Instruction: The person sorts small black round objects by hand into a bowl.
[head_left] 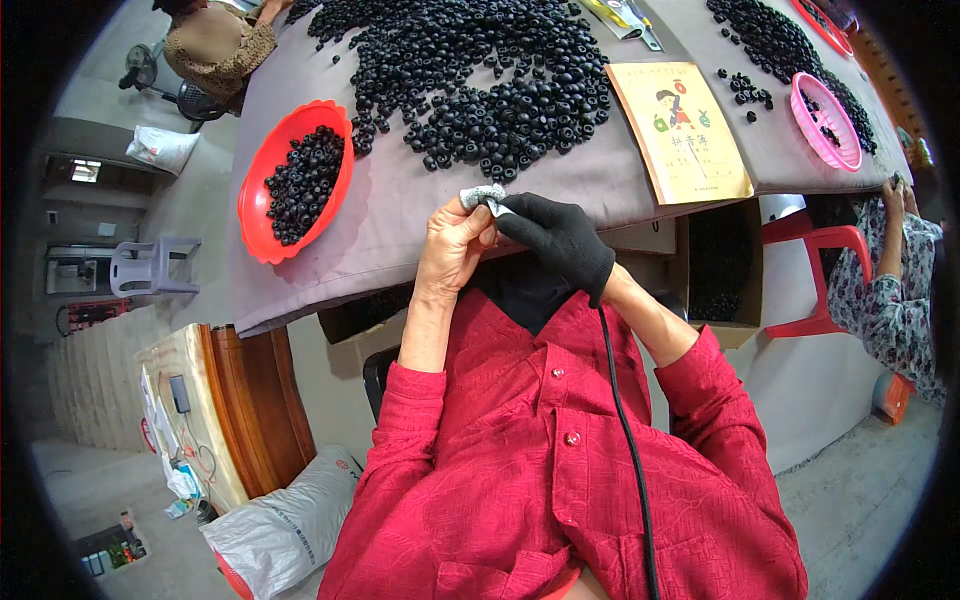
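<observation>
My left hand (455, 246), bare, is raised just past the table's near edge, with thumb and fingers pinched together. A small grey-white speckled cloth strip (481, 194) sits at its fingertips and seems to wrap around one finger. Beside it my right hand (560, 240), in a black glove, pinches the strip's pale end. The two hands meet at the fingertips. Just beyond them, small black round pieces (500, 125) with hollowed tops lie in a large loose pile. Whether a black piece is also between my fingers is hidden.
A red scalloped basin (262, 190) of black pieces stands at the left table edge. A yellow booklet (690, 140) lies right of the pile, and a pink basket (848, 140) farther right. Another person (215, 55) sits far left, another sleeve (885, 315) at right by a red chair (815, 265).
</observation>
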